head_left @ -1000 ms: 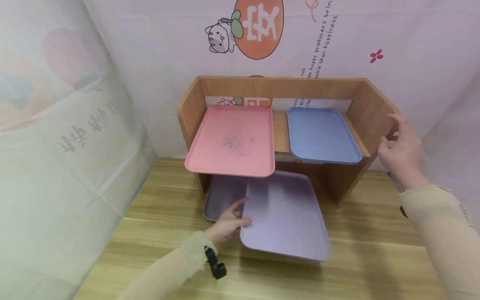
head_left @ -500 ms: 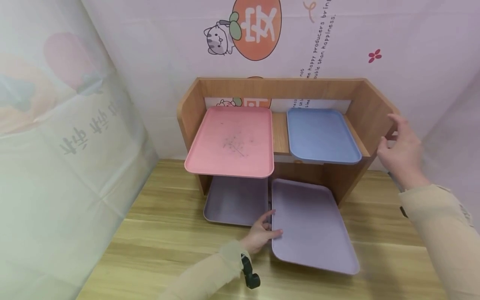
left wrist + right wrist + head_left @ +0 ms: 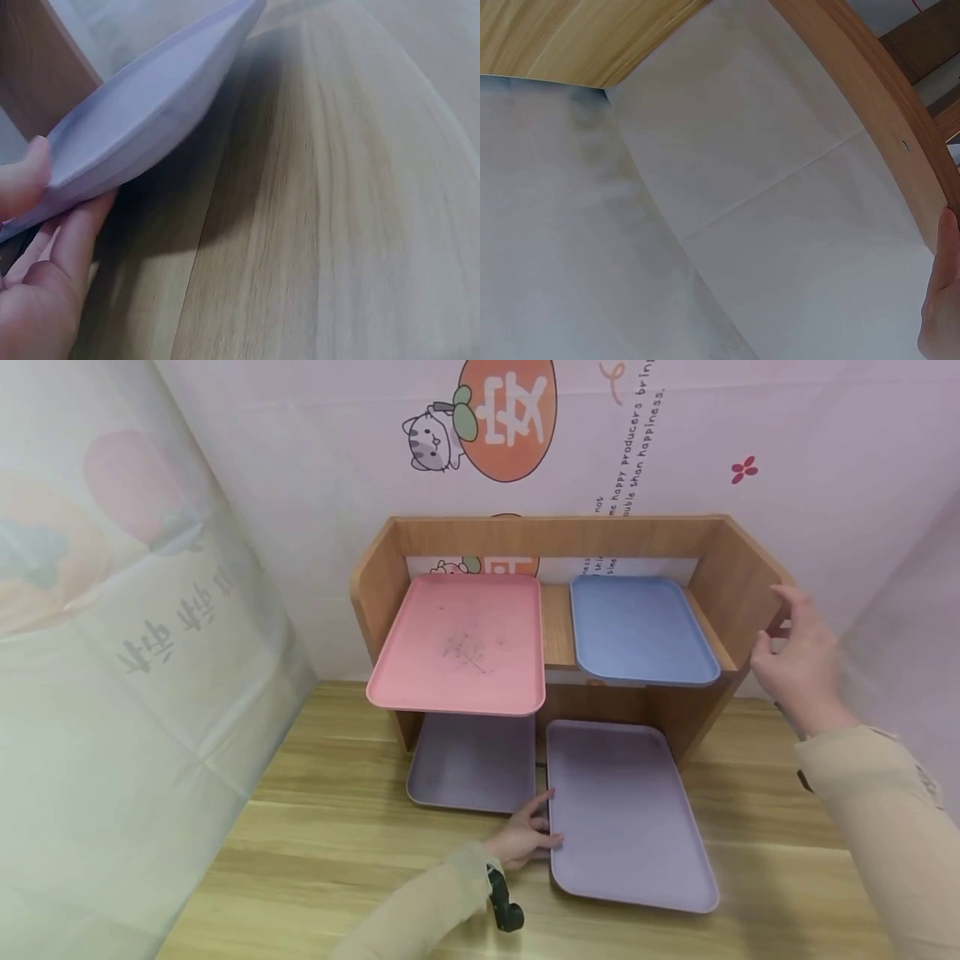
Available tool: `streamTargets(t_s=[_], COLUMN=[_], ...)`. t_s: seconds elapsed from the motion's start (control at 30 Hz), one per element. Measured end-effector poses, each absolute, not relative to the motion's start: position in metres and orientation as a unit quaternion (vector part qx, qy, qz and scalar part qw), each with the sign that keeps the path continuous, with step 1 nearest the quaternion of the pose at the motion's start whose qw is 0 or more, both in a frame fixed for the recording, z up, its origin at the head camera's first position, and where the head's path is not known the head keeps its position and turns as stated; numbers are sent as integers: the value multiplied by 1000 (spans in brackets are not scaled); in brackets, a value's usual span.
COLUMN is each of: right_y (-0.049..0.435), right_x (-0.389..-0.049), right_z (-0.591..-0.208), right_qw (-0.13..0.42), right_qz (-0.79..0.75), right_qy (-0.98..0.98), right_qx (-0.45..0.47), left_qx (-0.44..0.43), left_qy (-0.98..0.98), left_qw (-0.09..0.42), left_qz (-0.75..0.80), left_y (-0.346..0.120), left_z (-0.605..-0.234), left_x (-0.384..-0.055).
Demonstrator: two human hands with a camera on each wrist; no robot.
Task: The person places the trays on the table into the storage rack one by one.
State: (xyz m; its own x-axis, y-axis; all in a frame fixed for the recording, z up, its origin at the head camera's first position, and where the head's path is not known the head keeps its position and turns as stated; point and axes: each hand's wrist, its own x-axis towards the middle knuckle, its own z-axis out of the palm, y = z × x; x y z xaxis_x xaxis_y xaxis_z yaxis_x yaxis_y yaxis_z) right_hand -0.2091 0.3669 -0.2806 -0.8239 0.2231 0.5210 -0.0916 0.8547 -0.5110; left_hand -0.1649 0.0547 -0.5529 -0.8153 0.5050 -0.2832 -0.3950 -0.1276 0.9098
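A light purple tray (image 3: 630, 818) is pinched at its left edge by my left hand (image 3: 521, 839). The left wrist view has the thumb (image 3: 26, 180) over the rim and the other fingers underneath, with the tray (image 3: 150, 97) tilted and a shadow below it. My right hand (image 3: 802, 664) holds the front edge of the wooden shelf's right side panel (image 3: 746, 581); in the right wrist view only part of that hand (image 3: 941, 300) shows, against the panel's edge (image 3: 900, 142). A second purple tray (image 3: 476, 764) lies in the lower left of the wooden shelf (image 3: 562, 537).
On the upper level lie a pink tray (image 3: 465, 643), jutting out at the front, and a blue tray (image 3: 645, 631) to its right. The shelf stands on a wood-grain table (image 3: 322, 827). Printed cloth (image 3: 330, 468) hangs behind and at the sides.
My left hand has carried the purple tray right and nearer to me, uncovering the second purple tray; in the last half second it moved only slightly. The right hand has stayed on the shelf.
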Motion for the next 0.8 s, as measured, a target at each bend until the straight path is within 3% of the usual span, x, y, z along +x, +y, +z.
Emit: streamTargets(t_s=[0.3,0.63,0.8], right_y=[368,367,368], right_x=[-210,-211,-211], right_z=[-281,-283,-282], right_qw=[292,301,300], right_qz=[270,267,267], right_qy=[-917,-915,-915], right_qx=[-37,-31,-37], left_qx=[64,119,161], left_qy=[591,712,796], left_qw=[361,294,236], left_qz=[718,627,533], left_y=[45,44,46], left_z=[-551,-553,-548], left_x=[-166,-167,-163])
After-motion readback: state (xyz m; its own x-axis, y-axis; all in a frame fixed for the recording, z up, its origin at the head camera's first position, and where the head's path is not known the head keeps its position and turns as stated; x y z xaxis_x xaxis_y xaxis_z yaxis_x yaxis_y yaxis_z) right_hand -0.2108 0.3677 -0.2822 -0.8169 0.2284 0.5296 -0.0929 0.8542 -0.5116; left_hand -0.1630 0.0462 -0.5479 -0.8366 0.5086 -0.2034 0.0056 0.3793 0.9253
